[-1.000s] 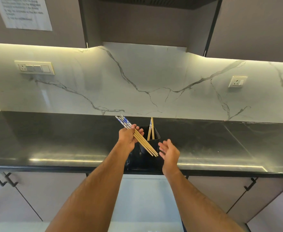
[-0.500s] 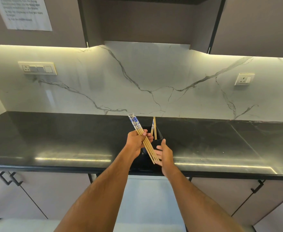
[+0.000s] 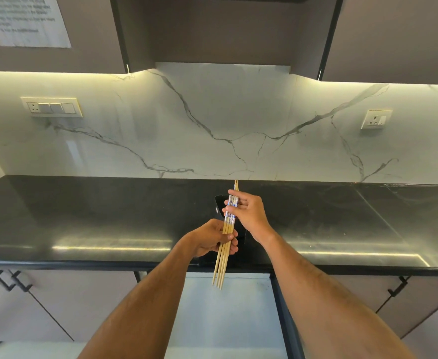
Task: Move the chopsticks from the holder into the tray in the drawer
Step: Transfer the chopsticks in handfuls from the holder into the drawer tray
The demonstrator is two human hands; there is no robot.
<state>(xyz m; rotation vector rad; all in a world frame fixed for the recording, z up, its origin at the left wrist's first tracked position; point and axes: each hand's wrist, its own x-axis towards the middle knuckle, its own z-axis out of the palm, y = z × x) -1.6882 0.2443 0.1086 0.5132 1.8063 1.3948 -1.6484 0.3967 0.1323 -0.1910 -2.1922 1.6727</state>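
A black holder (image 3: pixel 221 203) stands on the dark desk (image 3: pixel 96 218) below a veined marble backsplash (image 3: pixel 212 120) carrying two socket plates, and both hands partly hide it (two more stick tips (image 3: pixel 236 184) poke up behind the right hand). The bundle of chopsticks (image 3: pixel 224 244), about four as far as can be counted, runs nearly upright with patterned blue-and-white ends up and plain tips down over the desk's front edge. The left hand (image 3: pixel 210 240) has its fingers clamped round the middle, while the right hand (image 3: pixel 249 216) pinches the patterned ends.
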